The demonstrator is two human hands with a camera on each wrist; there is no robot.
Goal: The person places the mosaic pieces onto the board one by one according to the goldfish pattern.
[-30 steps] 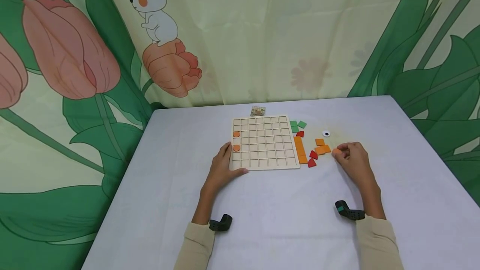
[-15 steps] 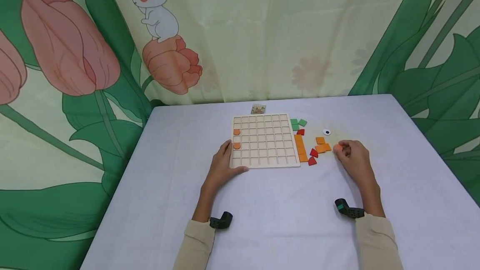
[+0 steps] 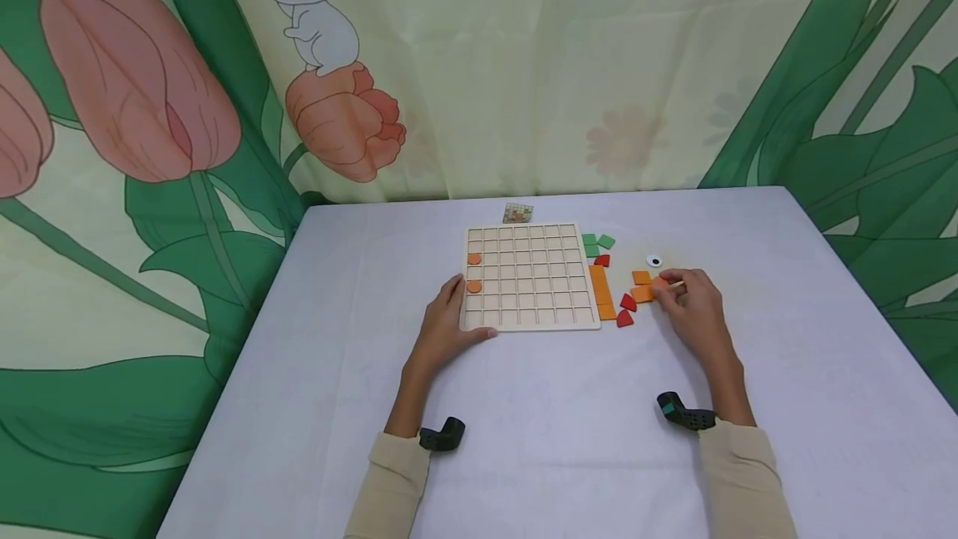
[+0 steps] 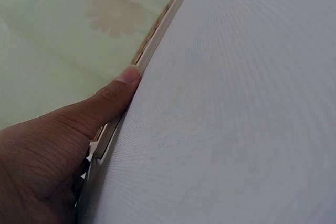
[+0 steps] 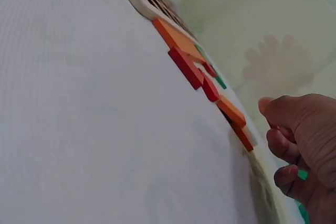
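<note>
The left hand point(image 3: 443, 323) clasps the lower-left corner of a square pale-wood grid board point(image 3: 531, 279) near the head frame's centre, while the right hand point(image 3: 694, 306) pinches a rounded orange piece point(image 3: 659, 282) right of centre.

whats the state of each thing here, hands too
Grid board, lying flat
Two orange discs, apart in the board's left column
Left hand, spread at the board's near left corner
Right hand, pinching an orange piece
Loose orange pieces, grouped by the right hand
Orange tiles, beside the board
Red pieces, off the board
Green pieces, off the board
Eye disc, black dot up
</note>
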